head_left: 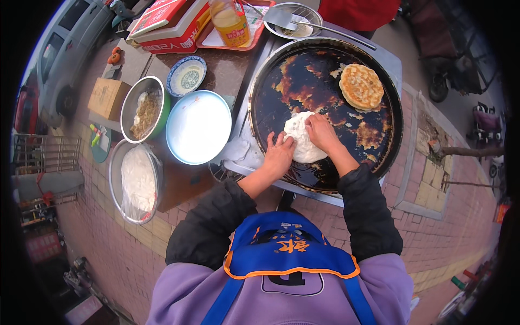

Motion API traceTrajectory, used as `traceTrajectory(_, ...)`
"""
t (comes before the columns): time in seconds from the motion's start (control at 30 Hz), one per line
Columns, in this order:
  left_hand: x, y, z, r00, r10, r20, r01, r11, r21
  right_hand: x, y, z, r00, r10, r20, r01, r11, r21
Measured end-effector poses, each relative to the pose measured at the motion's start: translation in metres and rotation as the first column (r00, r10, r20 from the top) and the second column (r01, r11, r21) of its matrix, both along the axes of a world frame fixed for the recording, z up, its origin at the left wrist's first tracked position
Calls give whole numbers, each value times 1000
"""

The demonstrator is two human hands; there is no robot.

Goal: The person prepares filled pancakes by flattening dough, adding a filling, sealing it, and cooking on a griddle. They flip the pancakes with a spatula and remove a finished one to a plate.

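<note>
A soft white round of dough (303, 142) lies on the near part of a large black round griddle pan (325, 70). My left hand (279, 155) rests against the dough's left edge with its fingers apart. On the dough's upper right, my right hand (322, 133) has its fingers drawn together, pinching the dough; the fingertips are partly hidden. A browned flatbread (361, 86) sits at the pan's far right, away from both hands. Oily brown residue and crumbs streak the pan's dark surface.
Left of the pan are a white plate (199, 127), a patterned bowl (187, 76), a bowl of filling (146, 111) and a basin of dough (138, 176) under plastic. A long-handled spatula (281, 19) lies across a metal bowl behind the pan, near an oil bottle (230, 24).
</note>
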State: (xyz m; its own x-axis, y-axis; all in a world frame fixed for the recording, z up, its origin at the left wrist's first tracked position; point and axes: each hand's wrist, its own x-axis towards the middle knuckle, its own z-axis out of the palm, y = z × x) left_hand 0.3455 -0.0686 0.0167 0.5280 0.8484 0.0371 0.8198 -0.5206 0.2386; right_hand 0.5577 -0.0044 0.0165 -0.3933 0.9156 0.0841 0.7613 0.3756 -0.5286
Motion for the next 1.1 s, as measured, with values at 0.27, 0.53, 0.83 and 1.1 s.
traceTrajectory(0.27, 0, -1, -4, 998, -55, 10, 55, 998, 5, -4, 13, -5, 991, -136, 8, 135, 990, 46)
traceTrajectory(0.53, -8, 7, -7, 994, -90, 59, 90, 996, 8, -6, 21, -6, 980, -182, 84, 189, 978, -91)
traceTrajectory(0.83, -10, 14, -3, 987, -161, -9, 160, 985, -64, -5, 20, 12, 977, -178, 113, 196, 964, -177)
traceTrajectory(1.1, -7, 14, -6, 999, -40, 20, 40, 999, 5, -9, 16, 0, 968, -226, 110, 226, 974, 8)
